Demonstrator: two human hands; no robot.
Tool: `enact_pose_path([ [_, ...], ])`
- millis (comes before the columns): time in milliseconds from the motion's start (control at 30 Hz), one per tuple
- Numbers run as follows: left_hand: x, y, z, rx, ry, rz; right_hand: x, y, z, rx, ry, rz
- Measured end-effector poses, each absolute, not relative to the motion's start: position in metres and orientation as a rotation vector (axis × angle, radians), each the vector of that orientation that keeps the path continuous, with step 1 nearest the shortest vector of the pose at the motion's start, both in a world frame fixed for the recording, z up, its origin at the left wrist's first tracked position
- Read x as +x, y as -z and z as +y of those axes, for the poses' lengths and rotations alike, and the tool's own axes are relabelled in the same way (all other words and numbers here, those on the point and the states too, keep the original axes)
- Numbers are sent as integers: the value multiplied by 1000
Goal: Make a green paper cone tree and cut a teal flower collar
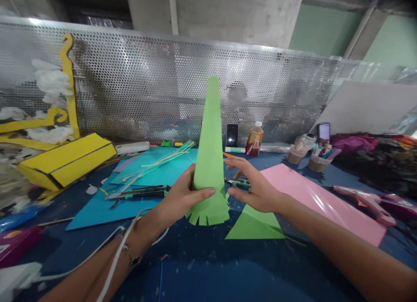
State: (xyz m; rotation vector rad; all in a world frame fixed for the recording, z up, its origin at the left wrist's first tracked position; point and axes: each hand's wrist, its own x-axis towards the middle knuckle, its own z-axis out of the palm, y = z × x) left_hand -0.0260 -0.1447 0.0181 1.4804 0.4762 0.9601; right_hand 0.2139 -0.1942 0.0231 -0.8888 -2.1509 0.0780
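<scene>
A tall light-green paper cone (211, 141) stands upright in the middle, narrow at the top, with a fringe of cut tabs flared out at its base. My left hand (187, 191) grips its lower part, thumb across the front and fingers behind. On the other side, my right hand (254, 182) is held apart from the cone with fingers spread and nothing in them. Green-handled scissors (239, 183) lie behind the right hand, partly hidden by it. Below that hand lies a green paper offcut (256, 226) with a pointed corner.
Blue sheets (97, 208), paper strips (163, 163) and a cutter (143, 192) lie left, near a yellow box form (68, 161). A pink sheet (312, 198) and glue gun (361, 200) are right. A bottle (255, 139) stands behind. A white cable (114, 267) crosses my left forearm.
</scene>
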Motion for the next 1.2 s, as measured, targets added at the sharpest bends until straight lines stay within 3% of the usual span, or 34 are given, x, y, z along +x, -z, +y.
enact_pose_path([
  [600, -27, -6, -145, 1506, -834, 460, 191, -4, -193, -1011, -500, -2187],
  [833, -19, -9, -156, 1654, -1245, 669, 191, -4, -190, -1005, -567, -2316],
  [1200, -14, -5, -159, 1736, -1149, 722, 209, 1, -180, -1143, -770, -1987],
])
